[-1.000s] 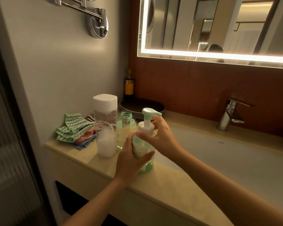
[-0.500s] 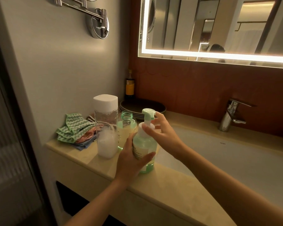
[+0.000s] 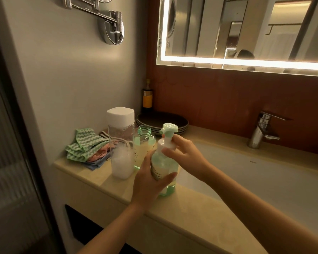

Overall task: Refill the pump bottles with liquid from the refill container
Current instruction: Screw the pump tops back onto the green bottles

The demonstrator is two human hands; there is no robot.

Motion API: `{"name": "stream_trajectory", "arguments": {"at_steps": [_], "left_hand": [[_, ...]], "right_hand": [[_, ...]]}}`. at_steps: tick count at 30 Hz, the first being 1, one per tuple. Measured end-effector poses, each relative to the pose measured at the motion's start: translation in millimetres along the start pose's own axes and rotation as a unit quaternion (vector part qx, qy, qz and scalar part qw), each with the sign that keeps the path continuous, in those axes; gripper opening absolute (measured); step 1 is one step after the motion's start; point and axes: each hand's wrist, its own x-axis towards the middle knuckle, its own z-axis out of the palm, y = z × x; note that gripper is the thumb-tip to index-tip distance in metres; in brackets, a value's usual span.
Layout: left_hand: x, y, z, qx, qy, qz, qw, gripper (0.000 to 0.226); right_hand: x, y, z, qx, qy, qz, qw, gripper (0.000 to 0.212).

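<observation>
Farthest left of the sink [image 3: 264,180] lie folded cloths [image 3: 84,149], then the white-capped refill container [image 3: 120,143] and an uncapped green bottle [image 3: 144,143]. At the sink's left rim, your left hand [image 3: 149,182] wraps around the pump bottle [image 3: 166,165], and your right hand [image 3: 184,154] pinches its collar.

Left hand [image 3: 148,182] gripped the pump bottle [image 3: 165,167] on the counter [image 3: 200,213]; right hand [image 3: 184,156] pinched its white collar (pump head [image 3: 169,129] seated on top).
</observation>
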Motion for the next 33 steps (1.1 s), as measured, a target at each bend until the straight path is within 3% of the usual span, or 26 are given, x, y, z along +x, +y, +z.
{"name": "stream_trajectory", "arguments": {"at_steps": [3,10,12,17,20,25,28,31,33], "left_hand": [[0.7,-1.3,0.5,-0.007,0.002,-0.006,1.000,0.087],[0.4,-2.1,0.8,0.000,0.004,-0.014,1.000,0.083],[0.7,-2.2,1.0,-0.003,0.003,-0.013,1.000,0.087],[0.4,0.2,-0.7,-0.011,0.002,-0.007,1.000,0.088],[0.1,0.4,-0.9,-0.005,0.002,-0.011,1.000,0.089],[-1.3,-0.8,0.4,0.022,-0.004,-0.016,1.000,0.095],[-1.6,-0.5,0.0,0.022,0.000,-0.016,1.000,0.096],[-0.9,-0.7,-0.2,0.014,0.003,-0.007,1.000,0.092],[-0.5,-0.9,-0.4,0.007,0.005,-0.003,1.000,0.089]], "right_hand": [[-0.8,8.0,1.8,-0.071,0.083,-0.043,0.993,0.033],[10.6,6.1,24.4,-0.156,0.224,0.031,0.962,0.053],[10.0,5.0,24.1,-0.171,0.204,0.038,0.963,0.056],[3.9,0.1,8.2,-0.041,0.051,0.008,0.998,0.047],[7.1,2.7,8.2,-0.080,0.085,-0.009,0.993,0.040],[17.7,6.1,24.2,-0.211,0.198,0.019,0.957,0.062],[19.8,6.9,25.6,-0.275,0.171,0.016,0.946,0.074],[11.9,8.3,23.4,-0.115,0.093,0.008,0.989,0.054],[5.7,9.9,17.8,-0.023,0.062,-0.005,0.998,0.040]]}}
